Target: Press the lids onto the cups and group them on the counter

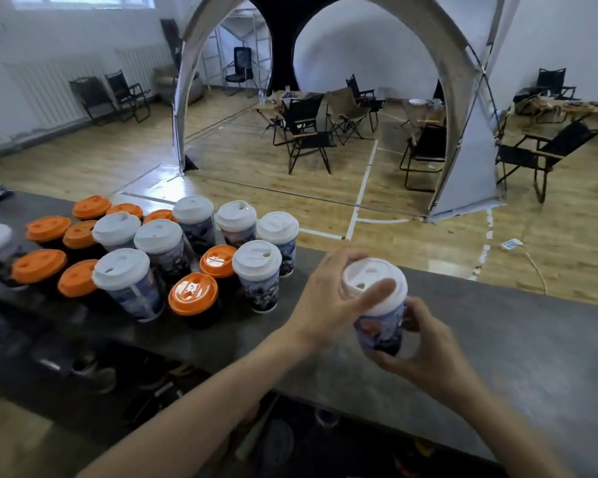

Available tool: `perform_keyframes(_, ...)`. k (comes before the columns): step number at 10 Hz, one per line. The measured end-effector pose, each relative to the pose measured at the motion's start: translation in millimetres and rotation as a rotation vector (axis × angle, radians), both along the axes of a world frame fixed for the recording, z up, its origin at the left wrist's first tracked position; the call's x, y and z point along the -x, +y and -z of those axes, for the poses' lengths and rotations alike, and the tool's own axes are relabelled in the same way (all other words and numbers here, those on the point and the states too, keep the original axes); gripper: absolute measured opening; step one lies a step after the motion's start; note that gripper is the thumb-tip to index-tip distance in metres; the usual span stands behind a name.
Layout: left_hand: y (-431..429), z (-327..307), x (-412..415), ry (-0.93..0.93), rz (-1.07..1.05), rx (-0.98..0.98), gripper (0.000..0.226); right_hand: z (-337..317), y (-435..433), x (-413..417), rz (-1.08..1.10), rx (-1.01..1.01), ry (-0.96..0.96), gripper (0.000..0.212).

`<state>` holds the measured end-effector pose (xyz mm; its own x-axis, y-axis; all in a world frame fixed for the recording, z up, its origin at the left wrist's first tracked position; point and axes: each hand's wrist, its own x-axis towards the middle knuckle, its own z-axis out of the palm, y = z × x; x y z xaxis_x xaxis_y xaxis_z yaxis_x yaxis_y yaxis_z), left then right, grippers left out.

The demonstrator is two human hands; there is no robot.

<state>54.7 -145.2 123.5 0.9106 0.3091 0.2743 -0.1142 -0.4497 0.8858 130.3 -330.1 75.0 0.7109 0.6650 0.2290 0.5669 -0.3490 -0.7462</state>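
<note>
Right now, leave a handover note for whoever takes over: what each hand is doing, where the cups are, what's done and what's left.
The left hand grips the white plastic lid on the blue printed paper cup, thumb across the top. The right hand holds that cup's body over the dark grey counter.
Done: white-lidded printed cups and orange-lidded dark cups stand grouped on the counter, to the left.
Left: press this lid home (I cannot tell whether it is seated), then set the cup with the group.
</note>
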Motion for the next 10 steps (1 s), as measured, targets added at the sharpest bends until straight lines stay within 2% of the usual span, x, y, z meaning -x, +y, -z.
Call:
perform_keyframes(1, 17.4, 24.2, 41.0, -0.023, -0.099, -0.218, 0.062, 33.0, 41.4, 19.2, -0.089, -0.059, 0.088, 0.076)
perform_keyframes(3, 61.3, 55.7, 113.9, -0.113, -0.441, -0.458, 0.037, 71.1, 136.4, 58.9, -0.253, -0.128, 0.225, 0.075)
perform_keyframes(5, 89.4, 62.4, 134.4, -0.114, -0.527, -0.475, 0.034, 90.9, 184.5, 72.7, -0.292, -0.128, 0.241, 0.08)
perform_keyframes(8, 99.5, 76.6, 130.0, -0.089, -0.524, -0.519, 0.035, 89.0, 194.3, 67.3, -0.284, -0.085, 0.214, 0.074)
perform_keyframes(10, 88.8, 65.9, 126.1, -0.139, -0.572, -0.554, 0.045, 84.2, 187.2, 64.5, -0.283, -0.048, 0.266, 0.085)
